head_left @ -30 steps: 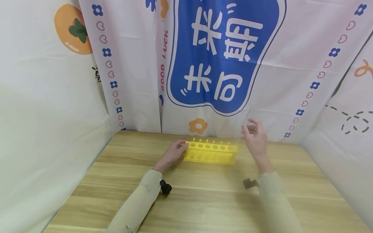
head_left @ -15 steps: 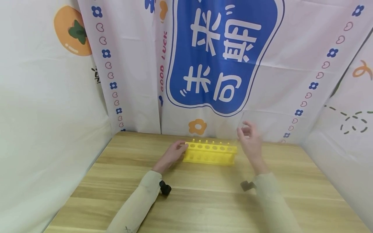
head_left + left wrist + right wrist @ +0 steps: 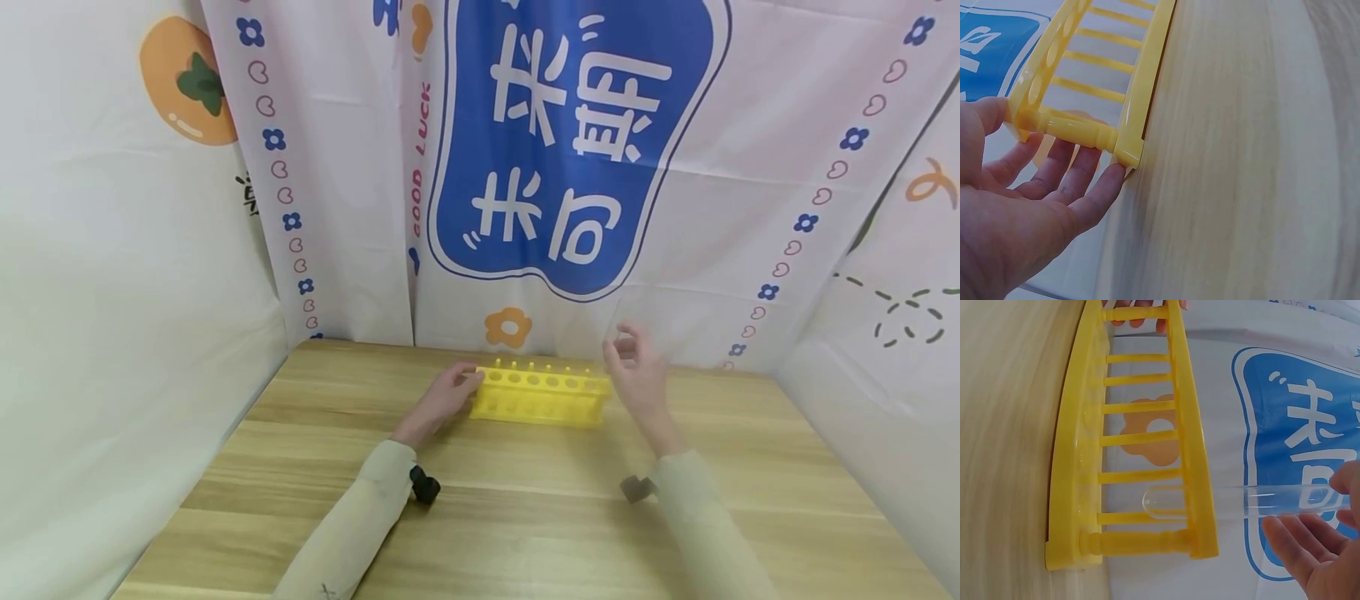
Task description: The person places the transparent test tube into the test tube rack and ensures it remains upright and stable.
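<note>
A yellow test tube rack (image 3: pixel 540 385) stands on the table, with a row of round holes in its top plate and a row of pegs behind. My left hand (image 3: pixel 444 396) grips its left end; in the left wrist view the thumb lies at the top plate (image 3: pixel 1021 103) and the fingers reach behind the end post (image 3: pixel 1075 130). My right hand (image 3: pixel 641 375) pinches a clear test tube (image 3: pixel 1272 500) by its upper part above the rack's right end. In the right wrist view the tube's rounded bottom shows below the top plate, at the end hole.
A wood-grain table (image 3: pixel 525 517) carries the rack near its back edge. A white cloth with a blue printed panel (image 3: pixel 577 167) hangs right behind it. More white cloth (image 3: pixel 112 333) closes off both sides. Black wrist cameras (image 3: pixel 425 485) sit on both sleeves.
My right hand has come down and left with the test tube, nearer the rack's right end. My left hand and the rack have stayed in place.
</note>
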`<state>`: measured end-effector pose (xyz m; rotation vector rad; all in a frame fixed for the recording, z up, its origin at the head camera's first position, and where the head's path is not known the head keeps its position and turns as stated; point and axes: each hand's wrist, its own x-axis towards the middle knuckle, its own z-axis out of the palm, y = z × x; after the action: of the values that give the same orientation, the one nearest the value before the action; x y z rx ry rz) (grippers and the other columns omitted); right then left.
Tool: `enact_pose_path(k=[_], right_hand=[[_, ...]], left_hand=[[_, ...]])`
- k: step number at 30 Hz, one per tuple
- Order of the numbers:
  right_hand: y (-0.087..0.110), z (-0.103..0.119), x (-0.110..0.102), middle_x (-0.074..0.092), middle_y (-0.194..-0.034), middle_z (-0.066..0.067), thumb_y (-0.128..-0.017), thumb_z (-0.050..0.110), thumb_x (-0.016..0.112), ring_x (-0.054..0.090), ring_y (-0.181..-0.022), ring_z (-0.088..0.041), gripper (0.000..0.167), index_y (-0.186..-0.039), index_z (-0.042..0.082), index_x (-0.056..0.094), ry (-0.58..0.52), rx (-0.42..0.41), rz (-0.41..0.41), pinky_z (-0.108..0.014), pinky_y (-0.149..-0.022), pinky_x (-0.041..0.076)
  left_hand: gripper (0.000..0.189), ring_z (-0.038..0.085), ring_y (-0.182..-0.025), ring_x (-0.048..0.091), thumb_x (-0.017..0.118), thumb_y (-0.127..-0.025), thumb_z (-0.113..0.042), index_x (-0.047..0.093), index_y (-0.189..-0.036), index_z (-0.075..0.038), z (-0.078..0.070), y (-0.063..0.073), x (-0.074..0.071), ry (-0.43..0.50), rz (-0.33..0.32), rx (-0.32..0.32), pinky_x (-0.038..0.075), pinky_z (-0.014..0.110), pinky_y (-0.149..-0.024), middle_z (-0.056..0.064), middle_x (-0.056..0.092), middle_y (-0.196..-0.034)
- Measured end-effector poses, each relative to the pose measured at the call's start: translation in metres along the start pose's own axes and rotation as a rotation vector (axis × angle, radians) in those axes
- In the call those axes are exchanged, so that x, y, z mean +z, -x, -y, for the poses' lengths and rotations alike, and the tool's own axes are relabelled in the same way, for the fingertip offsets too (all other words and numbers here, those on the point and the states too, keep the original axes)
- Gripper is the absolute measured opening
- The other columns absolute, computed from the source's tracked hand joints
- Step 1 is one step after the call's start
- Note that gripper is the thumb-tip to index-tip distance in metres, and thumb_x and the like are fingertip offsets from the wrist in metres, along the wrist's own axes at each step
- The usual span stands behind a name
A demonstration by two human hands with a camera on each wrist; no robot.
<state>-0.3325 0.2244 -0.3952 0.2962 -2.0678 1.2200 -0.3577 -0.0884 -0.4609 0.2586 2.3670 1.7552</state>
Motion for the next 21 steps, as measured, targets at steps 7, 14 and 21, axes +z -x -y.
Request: enact_pose_path(k=[7, 14, 21], right_hand=[[0.004, -0.003, 0.002, 0.068, -0.091, -0.024, -0.091, 0.006, 0.067, 0.065, -0.079, -0.031, 0.034, -0.122, -0.004, 0.056, 0.016, -0.026, 0.023, -0.002, -0.062, 0.048], [0.007, -0.011, 0.005, 0.069, -0.088, -0.022, -0.09, 0.006, 0.068, 0.067, -0.078, -0.035, 0.033, -0.12, -0.004, 0.057, 0.055, -0.054, 0.028, -0.001, -0.064, 0.047], [0.012, -0.015, 0.006, 0.069, -0.09, -0.02, -0.091, 0.008, 0.067, 0.068, -0.08, -0.031, 0.033, -0.121, 0.0, 0.056, 0.074, -0.036, 0.068, -0.005, -0.062, 0.049]], left_hand=[[0.058, 0.03, -0.124, 0.056, 0.053, -0.098, -0.052, 0.046, -0.143, -0.015, 0.0, 0.001, 0.0, -0.003, -0.001, 0.002, 0.048, 0.048, -0.103, 0.014, 0.052, -0.141], [0.06, 0.03, -0.124, 0.057, 0.053, -0.098, -0.052, 0.045, -0.144, -0.015, 0.001, 0.0, 0.0, -0.004, 0.006, 0.009, 0.049, 0.047, -0.103, 0.014, 0.053, -0.141], [0.06, 0.03, -0.124, 0.056, 0.052, -0.098, -0.052, 0.045, -0.144, -0.015, 0.0, 0.001, 0.0, -0.021, 0.0, 0.007, 0.049, 0.048, -0.103, 0.014, 0.053, -0.141]])
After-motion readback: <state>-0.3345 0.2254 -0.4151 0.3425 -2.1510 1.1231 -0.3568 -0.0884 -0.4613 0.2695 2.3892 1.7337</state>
